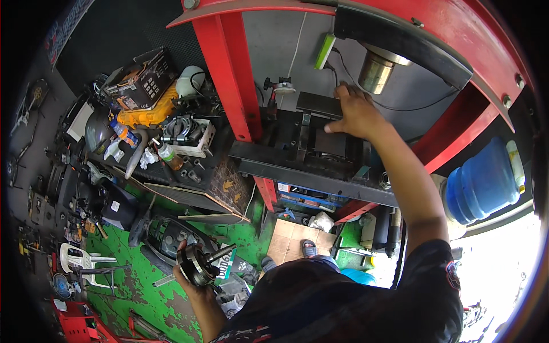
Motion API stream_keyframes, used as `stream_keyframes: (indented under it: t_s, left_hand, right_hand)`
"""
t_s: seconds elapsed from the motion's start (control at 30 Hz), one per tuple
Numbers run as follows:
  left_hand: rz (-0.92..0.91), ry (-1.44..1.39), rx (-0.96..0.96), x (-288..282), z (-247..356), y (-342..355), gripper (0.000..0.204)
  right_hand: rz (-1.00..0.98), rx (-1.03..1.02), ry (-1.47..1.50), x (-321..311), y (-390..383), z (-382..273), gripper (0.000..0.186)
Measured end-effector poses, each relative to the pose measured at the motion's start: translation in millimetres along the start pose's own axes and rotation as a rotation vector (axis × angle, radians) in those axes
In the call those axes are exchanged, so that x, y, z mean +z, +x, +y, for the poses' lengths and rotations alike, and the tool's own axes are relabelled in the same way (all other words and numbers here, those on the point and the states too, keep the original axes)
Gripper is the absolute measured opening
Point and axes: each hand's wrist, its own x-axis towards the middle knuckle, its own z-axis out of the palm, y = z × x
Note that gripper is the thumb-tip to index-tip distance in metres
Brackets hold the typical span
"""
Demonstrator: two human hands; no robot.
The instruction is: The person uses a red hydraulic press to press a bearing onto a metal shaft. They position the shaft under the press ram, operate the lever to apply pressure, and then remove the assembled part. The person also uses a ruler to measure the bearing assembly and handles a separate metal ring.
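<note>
Press frame (231,74) is painted red; its bed (309,168) is black, the ram (376,71) dull brass-grey. Floor (137,280) is coated green, worn to grey in patches. A blue water jug (483,183) is noted, also a yellow case (150,111), a white plastic chair (77,257) and a tan cardboard sheet (289,240). Dark steel crankshaft (197,264) observed.

Single head cam, fisheye, looks down from my head over my arms; red press frame (234,86) close ahead, green floor (143,280) far below.
</note>
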Motion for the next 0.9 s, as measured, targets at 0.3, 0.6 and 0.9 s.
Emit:
stream_keyframes:
  t_s: [0.3, 0.6, 0.9]
  left_hand:
    - [-0.101, 0.033, -0.050, -10.1, 8.9, 21.7, 0.065]
    - [-0.184, 0.034, -0.165, -29.8, 25.2, 32.9, 0.060]
    - [-0.284, 0.006, -0.213, -42.7, 33.0, 42.7, 0.059]
  right_hand:
    - [-0.351, 0.644, 0.198, 37.5, -19.5, -145.9, 0.077]
    - [-0.217, 0.701, 0.099, 44.7, -33.0, -143.6, 0.063]
    - [-0.198, 0.766, 0.009, 25.7, -58.1, -133.1, 0.049]
